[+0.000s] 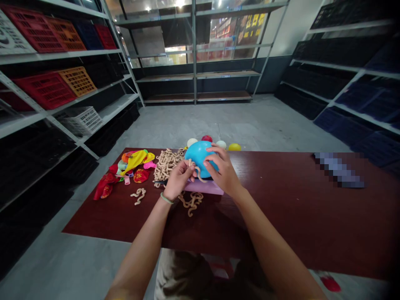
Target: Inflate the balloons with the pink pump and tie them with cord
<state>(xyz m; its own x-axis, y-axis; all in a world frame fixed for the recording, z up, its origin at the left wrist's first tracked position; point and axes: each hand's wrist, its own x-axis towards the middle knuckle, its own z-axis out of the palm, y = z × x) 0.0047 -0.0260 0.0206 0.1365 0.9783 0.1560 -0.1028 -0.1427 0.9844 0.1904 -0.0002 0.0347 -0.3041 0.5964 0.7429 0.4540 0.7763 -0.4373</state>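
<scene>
A blown-up blue balloon (196, 153) sits in front of me above a lilac box-like thing (204, 187). My left hand (181, 177) is closed, thumb and fingers pinched on a beige squiggly strand (200, 174) at the balloon's near side; whether the balloon's neck is in that pinch too, I cannot tell. With curved, spread fingers my right hand (223, 168) grips the balloon's right side. Close by the left hand lies a heap of beige squiggly strands (167, 164). More loose strands (191, 202) lie below the hands, and a few others (139, 195) further left.
Uninflated coloured balloons (134, 162) lie at the table's left. Beyond the far edge show several round balloons, one yellow (234, 147). A blurred-out dark object (339, 170) is on the right of the brown table (281, 216). Shelves with crates (46, 89) stand around.
</scene>
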